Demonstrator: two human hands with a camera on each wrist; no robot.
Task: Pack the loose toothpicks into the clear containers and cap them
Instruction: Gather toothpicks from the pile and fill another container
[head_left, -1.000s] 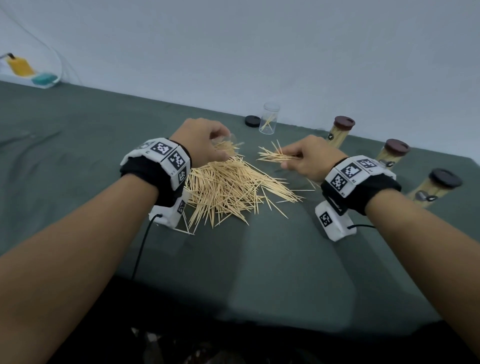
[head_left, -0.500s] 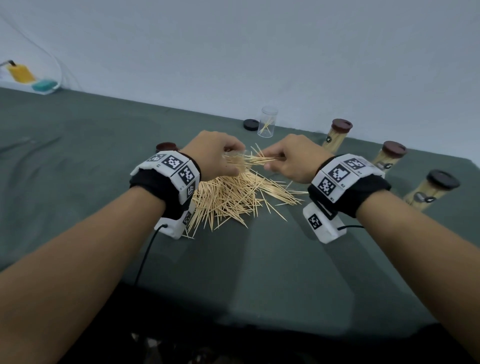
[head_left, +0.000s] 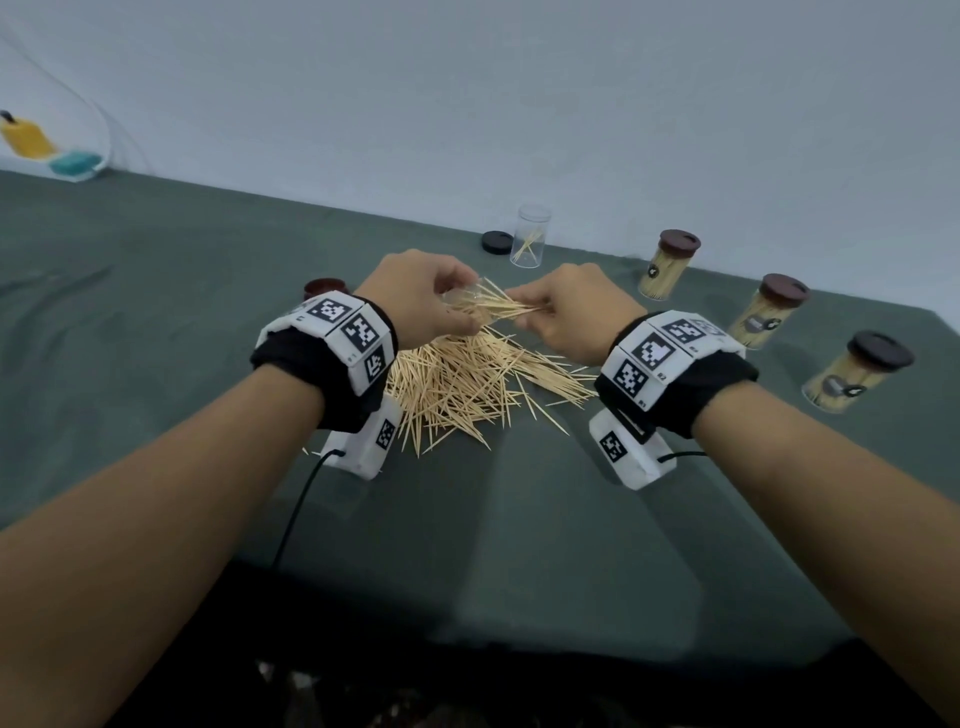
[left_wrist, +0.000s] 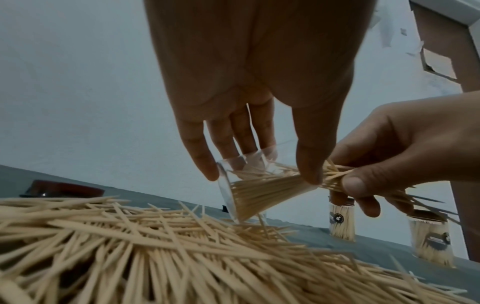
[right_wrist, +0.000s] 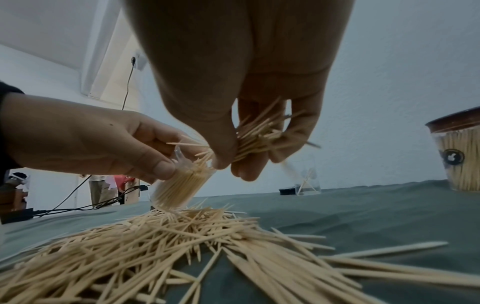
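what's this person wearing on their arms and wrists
Both forearms are bare, no sleeves. Each wrist has a black band topped with white blocks printed with black square markers: left wrist band, right wrist band. A white camera housing hangs under each, with a black cable trailing off.

Tilted clear container (left_wrist: 257, 191) half-packed with toothpicks above loose pile (head_left: 467, 384).

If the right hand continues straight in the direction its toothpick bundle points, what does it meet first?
Most likely the open mouth of the clear plastic container, tilted in the left hand. The right hand pinches the bundle of wooden toothpicks, whose tips already enter it.
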